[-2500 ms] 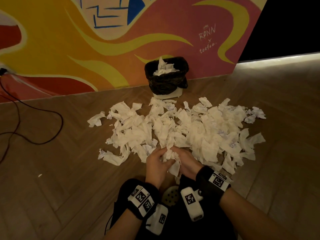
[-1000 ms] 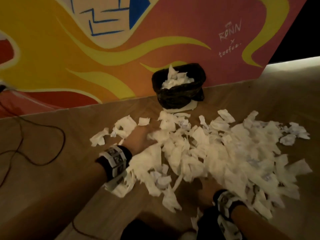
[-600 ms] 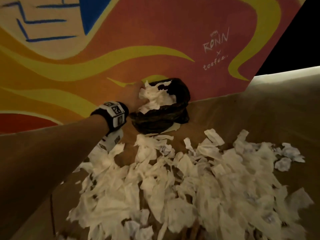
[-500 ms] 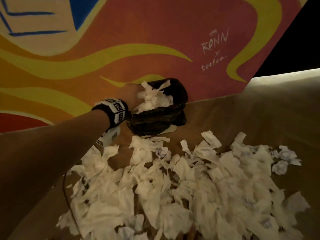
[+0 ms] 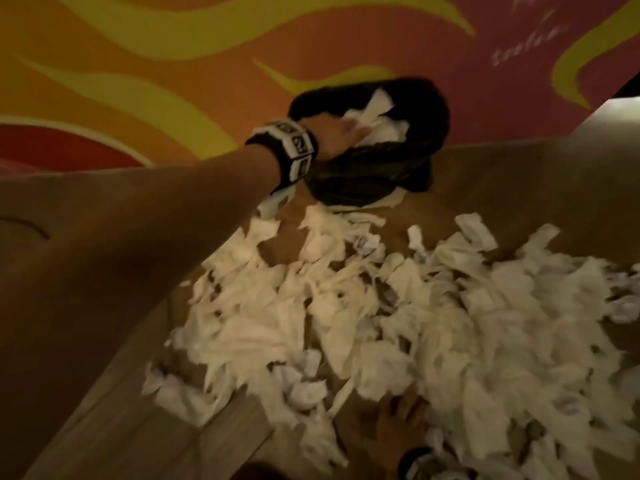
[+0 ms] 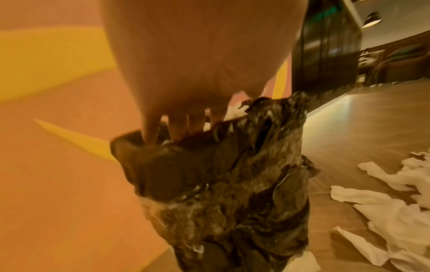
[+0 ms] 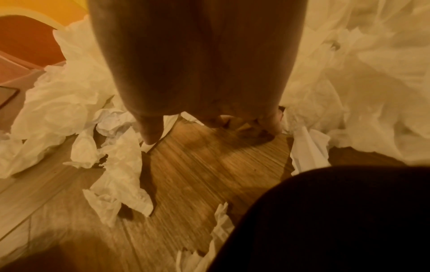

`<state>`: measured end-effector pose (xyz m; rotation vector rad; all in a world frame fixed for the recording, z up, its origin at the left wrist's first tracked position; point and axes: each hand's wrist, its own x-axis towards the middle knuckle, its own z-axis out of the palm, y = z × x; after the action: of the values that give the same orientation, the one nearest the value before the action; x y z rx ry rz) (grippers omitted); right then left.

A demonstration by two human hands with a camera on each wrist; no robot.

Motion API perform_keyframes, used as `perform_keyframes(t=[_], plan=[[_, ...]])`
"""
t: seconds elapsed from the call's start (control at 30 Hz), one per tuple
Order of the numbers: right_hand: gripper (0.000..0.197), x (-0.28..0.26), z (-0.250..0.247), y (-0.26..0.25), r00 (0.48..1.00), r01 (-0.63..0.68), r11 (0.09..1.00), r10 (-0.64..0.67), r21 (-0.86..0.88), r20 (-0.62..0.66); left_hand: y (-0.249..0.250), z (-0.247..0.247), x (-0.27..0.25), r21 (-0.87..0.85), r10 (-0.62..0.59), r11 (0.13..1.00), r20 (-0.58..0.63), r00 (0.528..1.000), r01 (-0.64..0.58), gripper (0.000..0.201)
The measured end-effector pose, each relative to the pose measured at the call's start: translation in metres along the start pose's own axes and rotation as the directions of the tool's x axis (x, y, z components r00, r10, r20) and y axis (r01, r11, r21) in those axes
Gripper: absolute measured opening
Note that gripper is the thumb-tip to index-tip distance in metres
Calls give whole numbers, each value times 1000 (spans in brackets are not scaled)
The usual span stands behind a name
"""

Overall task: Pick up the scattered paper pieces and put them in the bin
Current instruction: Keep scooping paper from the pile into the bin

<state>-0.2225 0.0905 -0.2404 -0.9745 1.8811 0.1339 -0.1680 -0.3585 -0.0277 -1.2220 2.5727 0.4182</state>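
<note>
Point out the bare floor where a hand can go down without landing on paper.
Bare wood floor lies left of the paper pile, under the left forearm. Another strip runs right of the bin, between wall and pile. A small gap surrounds the right hand. The middle is crowded throughout.

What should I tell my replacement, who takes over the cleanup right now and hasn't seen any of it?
Left hand: over the bin, fingers down inside its mouth on the paper there; whether they grip any is hidden.
Right hand: low at the near edge of the paper pile, fingertips on the wooden floor, holding nothing.
Done: some paper is in the bin, which looks nearly full.
Left: most of the pieces remain scattered across the floor.
</note>
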Motion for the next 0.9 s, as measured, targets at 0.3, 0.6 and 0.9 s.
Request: perform_keyframes(t=[0.3,0.6,0.9], plan=[[122,-18,-12,-21,964,-138,889,221,-437,146,-40,12,-154,-196,-58,979,-503,862,-49,43],[128,-14,-10,-16,973,-105,864,192,-493,131,-55,250,-326,-464,-415,768,164,895,441,93],[120,-22,-29,-30,949,-122,830,258,-544,181,-21,313,-284,-286,-291,903,140,946,321,45]])
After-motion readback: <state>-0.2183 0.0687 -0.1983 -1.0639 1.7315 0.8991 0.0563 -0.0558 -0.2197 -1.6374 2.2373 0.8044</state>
